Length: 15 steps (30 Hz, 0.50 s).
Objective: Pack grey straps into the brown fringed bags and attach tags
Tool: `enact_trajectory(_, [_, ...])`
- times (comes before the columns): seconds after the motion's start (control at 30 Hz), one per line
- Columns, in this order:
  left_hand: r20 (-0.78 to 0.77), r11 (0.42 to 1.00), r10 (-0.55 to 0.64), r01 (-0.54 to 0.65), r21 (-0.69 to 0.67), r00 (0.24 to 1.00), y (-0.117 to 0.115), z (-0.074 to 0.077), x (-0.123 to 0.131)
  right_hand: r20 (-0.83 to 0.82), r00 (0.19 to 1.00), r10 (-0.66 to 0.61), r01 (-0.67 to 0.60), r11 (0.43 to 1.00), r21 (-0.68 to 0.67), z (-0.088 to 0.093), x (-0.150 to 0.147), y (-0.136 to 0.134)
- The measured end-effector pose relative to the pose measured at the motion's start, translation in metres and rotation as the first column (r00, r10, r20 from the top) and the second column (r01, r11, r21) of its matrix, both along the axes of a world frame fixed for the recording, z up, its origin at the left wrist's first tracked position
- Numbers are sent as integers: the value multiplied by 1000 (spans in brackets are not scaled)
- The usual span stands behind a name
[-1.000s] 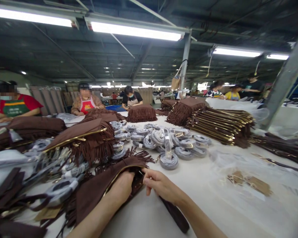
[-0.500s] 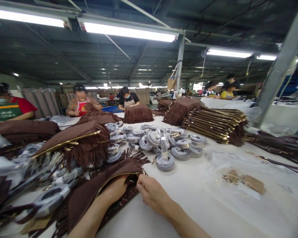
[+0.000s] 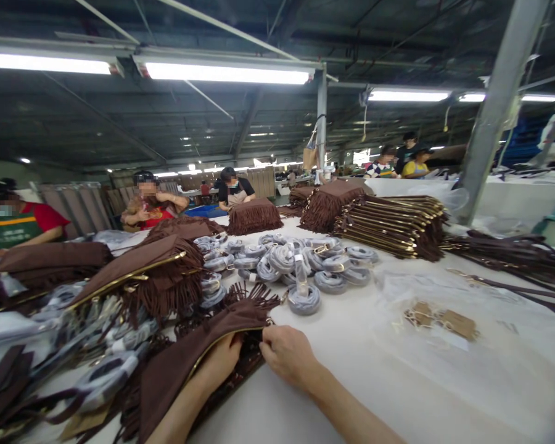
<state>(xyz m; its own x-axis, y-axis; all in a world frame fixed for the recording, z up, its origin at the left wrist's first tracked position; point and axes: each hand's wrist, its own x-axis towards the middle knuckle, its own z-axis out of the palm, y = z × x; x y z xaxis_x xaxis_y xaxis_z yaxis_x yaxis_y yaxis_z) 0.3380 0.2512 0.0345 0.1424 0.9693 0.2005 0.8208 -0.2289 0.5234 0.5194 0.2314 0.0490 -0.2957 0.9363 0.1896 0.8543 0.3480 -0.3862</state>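
A brown fringed bag (image 3: 185, 354) with a gold zipper lies on the white table before me, its mouth parted. My left hand (image 3: 224, 357) reaches into that mouth, and the fabric hides most of its fingers. At the far end of the zipper, my right hand (image 3: 287, 351) is closed, fingers curled and pinching the bag's edge. Just beyond the hands is a plastic-wrapped coiled strap (image 3: 304, 301), in front of a heap of similar wrapped straps (image 3: 282, 259).
Stacked fringed bags (image 3: 139, 271) stand left, and another stack with gold zippers (image 3: 393, 225) stands back right. Dark loose straps (image 3: 513, 256) lie at the right. Brown tags (image 3: 457, 324) rest on clear plastic (image 3: 398, 370). Co-workers sit across the table.
The view has shifted slightly, with ceiling lights and far things lower and farther left. Both hands stay at the bag's opening. A co-worker across the table has raised an arm.
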Motion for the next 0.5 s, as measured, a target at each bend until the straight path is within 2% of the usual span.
enact_trajectory(0.1, [75, 990, 56, -45, -136, 996, -3, 0, 5, -11, 1000, -8, 8, 1000, 2, -1, 2, -2])
enact_trajectory(0.33, [163, 973, 111, -74, -218, 980, -5, 2, 16, -62, 997, -47, 49, 999, 22, -7, -4, 1])
enact_trajectory(0.5, [211, 974, 76, -27, -225, 975, -7, 7, 16, -48, 997, -53, 54, 998, 16, -7, -10, 1])
